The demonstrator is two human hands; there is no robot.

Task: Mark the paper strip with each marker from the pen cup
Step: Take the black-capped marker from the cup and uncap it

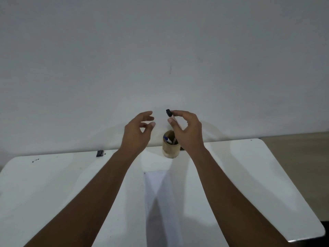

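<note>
A tan bamboo pen cup [168,149] stands at the far edge of the white table, with a blue-capped marker [166,139] and other pens inside. My right hand [188,131] is raised above the cup, pinching a white marker with a black cap [168,112] that points up and left. My left hand [138,132] hovers just to the left of it, fingers apart and empty. A long white paper strip [160,207] lies on the table between my forearms, running toward me.
The white table [53,184] has rounded corners and meets a plain white wall. A small dark object [100,153] lies near the far left edge, with a few dark specks [35,160] further left. A wooden floor [302,154] shows at right.
</note>
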